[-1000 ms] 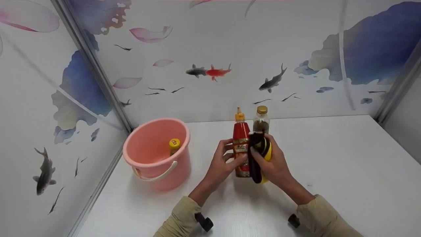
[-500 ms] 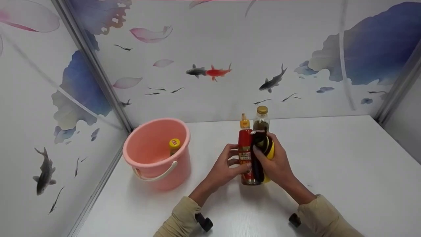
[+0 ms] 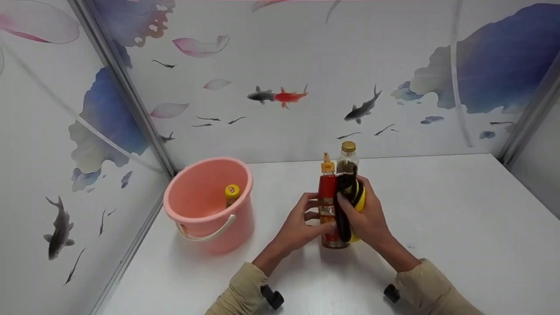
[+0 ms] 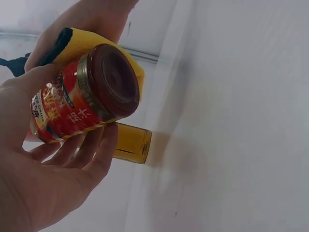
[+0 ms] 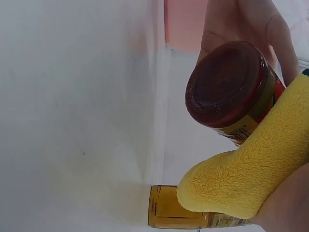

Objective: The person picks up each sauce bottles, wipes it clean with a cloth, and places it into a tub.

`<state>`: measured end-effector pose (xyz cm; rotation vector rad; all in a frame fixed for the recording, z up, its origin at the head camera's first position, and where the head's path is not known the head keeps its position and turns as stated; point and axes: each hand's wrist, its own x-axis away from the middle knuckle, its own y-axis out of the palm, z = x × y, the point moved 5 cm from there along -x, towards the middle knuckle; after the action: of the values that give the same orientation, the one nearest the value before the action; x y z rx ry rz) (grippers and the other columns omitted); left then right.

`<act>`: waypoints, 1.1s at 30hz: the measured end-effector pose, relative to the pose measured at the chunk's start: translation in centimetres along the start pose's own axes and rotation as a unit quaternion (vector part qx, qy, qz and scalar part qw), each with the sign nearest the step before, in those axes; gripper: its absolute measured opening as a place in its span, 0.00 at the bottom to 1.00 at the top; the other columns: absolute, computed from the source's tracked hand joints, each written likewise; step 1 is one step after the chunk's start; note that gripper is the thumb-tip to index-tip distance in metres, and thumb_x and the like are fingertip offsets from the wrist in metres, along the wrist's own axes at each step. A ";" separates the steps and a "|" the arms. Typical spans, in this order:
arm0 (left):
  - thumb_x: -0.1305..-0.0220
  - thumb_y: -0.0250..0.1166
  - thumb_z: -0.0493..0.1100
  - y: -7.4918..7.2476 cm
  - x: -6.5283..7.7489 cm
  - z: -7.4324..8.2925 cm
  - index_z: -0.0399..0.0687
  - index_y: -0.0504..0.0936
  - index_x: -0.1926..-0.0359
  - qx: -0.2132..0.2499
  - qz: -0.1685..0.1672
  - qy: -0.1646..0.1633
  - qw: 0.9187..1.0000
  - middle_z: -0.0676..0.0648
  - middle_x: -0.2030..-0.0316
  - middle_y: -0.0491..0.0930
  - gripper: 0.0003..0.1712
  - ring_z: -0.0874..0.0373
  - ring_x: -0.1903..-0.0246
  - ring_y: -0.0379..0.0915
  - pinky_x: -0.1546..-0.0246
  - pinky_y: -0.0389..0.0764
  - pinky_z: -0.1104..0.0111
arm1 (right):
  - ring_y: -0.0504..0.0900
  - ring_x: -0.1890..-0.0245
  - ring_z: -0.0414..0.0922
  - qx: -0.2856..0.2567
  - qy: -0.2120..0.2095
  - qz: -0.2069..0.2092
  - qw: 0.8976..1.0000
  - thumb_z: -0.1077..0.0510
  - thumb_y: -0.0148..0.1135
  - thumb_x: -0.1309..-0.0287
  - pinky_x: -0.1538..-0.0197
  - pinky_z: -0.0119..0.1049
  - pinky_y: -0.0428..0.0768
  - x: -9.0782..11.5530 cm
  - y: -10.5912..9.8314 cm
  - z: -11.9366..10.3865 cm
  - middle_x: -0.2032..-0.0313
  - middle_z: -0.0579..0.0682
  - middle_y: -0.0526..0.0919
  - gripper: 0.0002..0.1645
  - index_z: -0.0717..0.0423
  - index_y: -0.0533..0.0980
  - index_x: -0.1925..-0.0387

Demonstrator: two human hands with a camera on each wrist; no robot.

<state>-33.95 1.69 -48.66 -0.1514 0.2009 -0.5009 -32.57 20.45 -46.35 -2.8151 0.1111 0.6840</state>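
In the head view my left hand (image 3: 299, 232) grips a red sauce bottle (image 3: 327, 186) with an orange nozzle, upright with its base raised off the table. My right hand (image 3: 369, 221) holds a folded cloth (image 3: 360, 203), yellow with dark parts, against the bottle's right side. The left wrist view shows the bottle's printed label (image 4: 58, 104) and dark base, with fingers underneath. Fluffy yellow towelling (image 5: 246, 179) covers part of the bottle in the right wrist view. Behind the cloth stands a clear bottle (image 3: 348, 155) with a gold cap, its lower part hidden in the head view.
A pink bucket (image 3: 208, 212) with a white handle stands on the left of the white table (image 3: 459, 227). A yellow-capped container (image 3: 232, 190) is inside it. Printed wall panels (image 3: 297, 52) enclose the table's back and sides.
The sauce bottle in my left hand has shifted right and lower in the head view. My right hand and the cloth have moved slightly right. The bucket and gold-capped bottle stay put.
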 end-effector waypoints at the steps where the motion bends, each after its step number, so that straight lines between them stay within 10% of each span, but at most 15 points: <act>1: 0.35 0.79 0.54 0.0 0.0 0.0 0.69 0.69 0.28 -0.003 0.005 0.001 1.000 0.54 0.32 0.78 0.40 0.55 0.41 0.83 0.42 0.89 0.57 | 0.85 0.48 0.49 0.001 0.000 -0.001 1.000 0.52 0.66 0.23 0.44 0.33 0.87 0.0 0.0 0.0 0.39 0.50 0.83 0.32 0.47 0.66 0.25; 25: 0.32 0.77 0.53 -1.0 -0.2 0.9 0.62 0.67 0.24 0.010 0.107 0.045 0.993 0.53 0.31 0.77 0.42 0.53 0.39 0.82 0.34 0.84 0.52 | 0.86 0.50 0.49 -0.003 -0.013 -0.010 1.000 0.55 0.70 0.26 0.45 0.35 0.87 0.3 0.7 0.1 0.43 0.47 0.84 0.31 0.46 0.69 0.28; 33: 0.30 0.73 0.54 -0.7 -0.1 0.8 0.57 0.66 0.21 -0.014 0.093 0.031 0.995 0.49 0.30 0.73 0.42 0.51 0.36 0.74 0.32 0.77 0.42 | 0.85 0.51 0.47 0.016 -0.017 -0.010 1.000 0.56 0.69 0.25 0.44 0.33 0.86 0.3 0.8 0.0 0.43 0.47 0.85 0.30 0.47 0.69 0.28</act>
<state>-34.20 1.16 -47.77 -0.1429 0.2805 -0.3172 -32.42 19.69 -46.69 -2.7691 0.0878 0.7203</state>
